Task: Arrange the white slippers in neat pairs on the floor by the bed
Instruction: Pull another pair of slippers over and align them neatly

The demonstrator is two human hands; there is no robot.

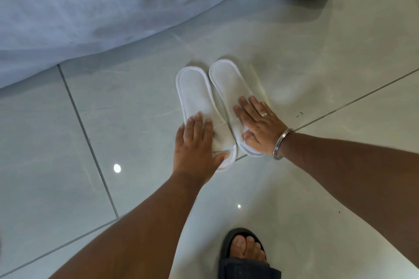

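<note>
Two white slippers lie side by side on the pale tiled floor, heels pointing toward the bed. The left slipper [195, 95] has my left hand [196, 145] lying flat on its toe strap, fingers spread. On the toe end of the right slipper [229, 81] rests my right hand [258, 124], also flat, with a ring and a metal bangle. The two slippers almost touch along their inner edges. Neither hand grips anything; both press down from above.
White bed linen [90, 18] hangs down to the floor across the top and left. My foot in a black sandal [244, 253] stands at the bottom centre. Glossy floor tiles [328, 63] stretch to the right of the slippers.
</note>
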